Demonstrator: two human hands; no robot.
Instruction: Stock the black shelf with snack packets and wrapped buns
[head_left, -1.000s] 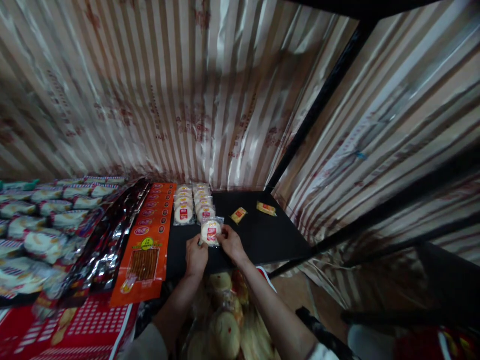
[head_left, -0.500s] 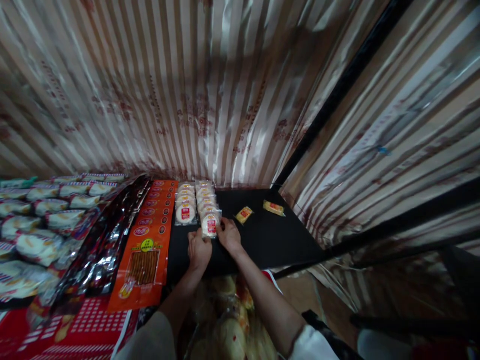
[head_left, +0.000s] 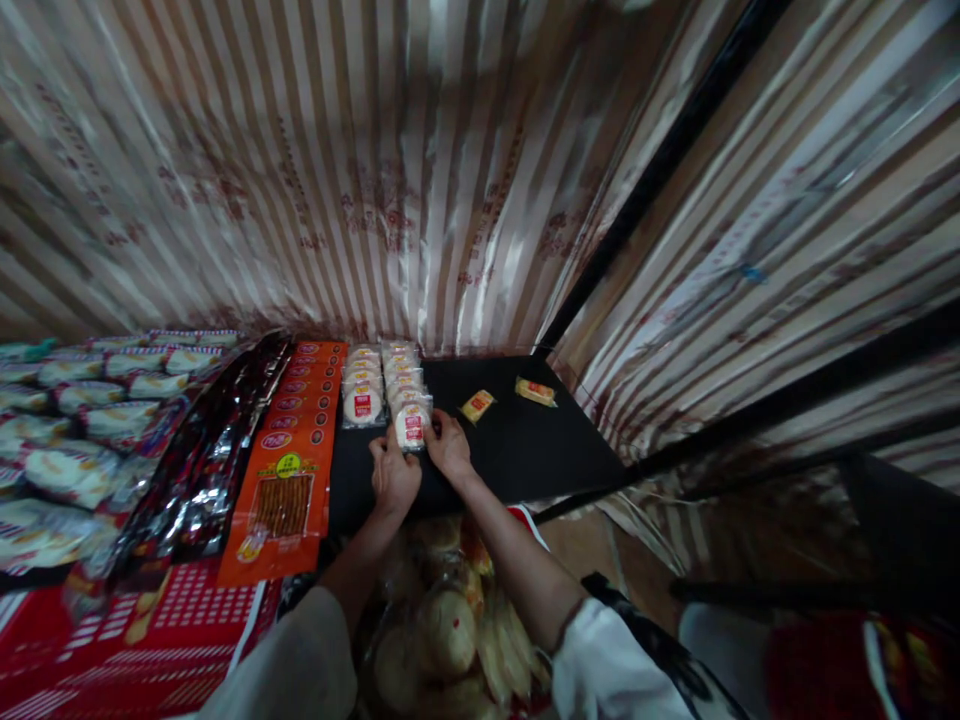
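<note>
A clear packet of round white crackers (head_left: 410,427) with a red label lies at the near end of an overlapping row of like packets (head_left: 403,370). My left hand (head_left: 395,470) holds its lower left edge, with the fingertips closed against it. At its right edge, my right hand (head_left: 450,447) pinches the wrapper. Just left of this row, a second overlapping row of the same packets (head_left: 363,390) lies on the black board (head_left: 525,450). Part of the packet's edges is hidden by my fingers.
Two small yellow packets, one nearer (head_left: 478,405) and one farther (head_left: 535,391), lie to the right. Leftward are orange snack bags (head_left: 281,480), dark shiny bags (head_left: 202,480) and rows of wrapped bread (head_left: 71,470). Below are a red basket (head_left: 199,610) and bagged bread (head_left: 450,630). Striped sheeting hangs behind.
The whole view has shifted, so the board and goods sit slightly higher and farther left. Both hands stay on the same cracker packet, with little movement against the row.
</note>
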